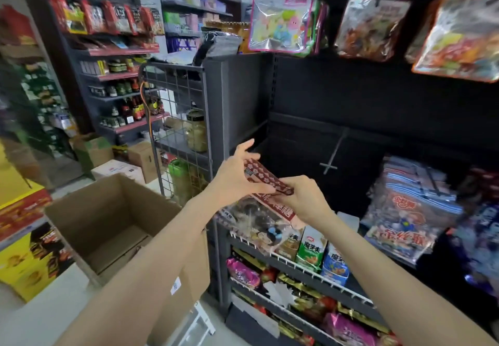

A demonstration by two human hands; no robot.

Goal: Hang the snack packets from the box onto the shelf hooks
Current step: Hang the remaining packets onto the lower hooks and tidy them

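Together, near the middle of the frame, the left hand [237,175] and the right hand [303,197] each had a pinching grip on the header of one snack packet [266,202], above the open box [113,227] at lower left, below the bare hook [333,156].

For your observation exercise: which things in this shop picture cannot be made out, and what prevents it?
Head view only:
- Snack packet: its hang hole is covered by the left hand and right hand.
- Cardboard box: the left forearm hides part of its floor, so remaining packets cannot be counted.
- Hanging packets top right: motion-blurred, cut by the edge.
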